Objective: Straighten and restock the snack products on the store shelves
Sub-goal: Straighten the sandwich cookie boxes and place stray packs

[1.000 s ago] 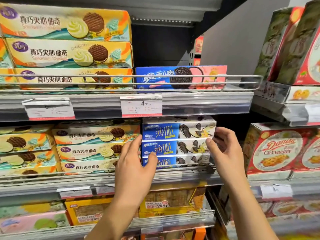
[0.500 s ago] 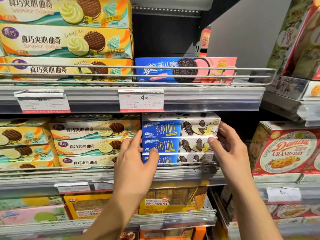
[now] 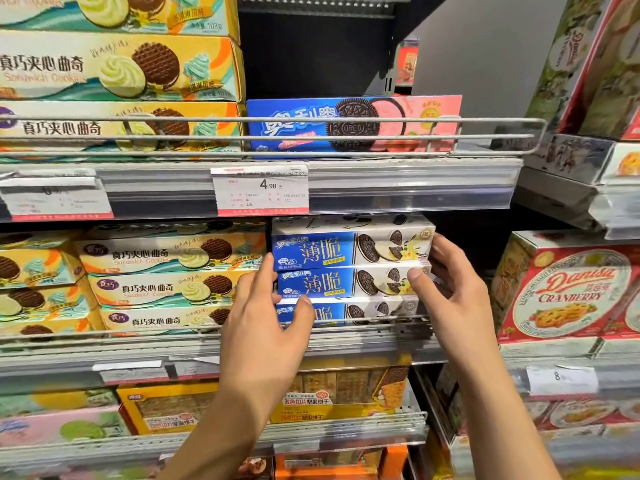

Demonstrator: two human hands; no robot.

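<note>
Three blue and white Oreo thin boxes (image 3: 349, 251) lie stacked on the middle shelf behind a wire rail (image 3: 363, 320). My left hand (image 3: 266, 327) presses the stack's left end, its fingers fairly straight and its thumb on the bottom box. At the right end my right hand (image 3: 450, 289) cups the stack, fingers curled round the end of the top two boxes and thumb on the front of the middle box. To the left stand stacked yellow sandwich cookie boxes (image 3: 169, 282).
On the upper shelf a blue and pink Oreo box (image 3: 353, 124) lies behind a wire rail, next to more yellow cookie boxes (image 3: 114, 67). A 4.90 price tag (image 3: 261, 190) hangs above the stack. Red Danisa cranberry boxes (image 3: 568, 289) fill the right unit. Yellow biscuit boxes (image 3: 194, 407) sit below.
My right hand has come in from beside the stack and closed round its right end. My left hand stays at the left end. The camera has moved closer and dipped slightly.
</note>
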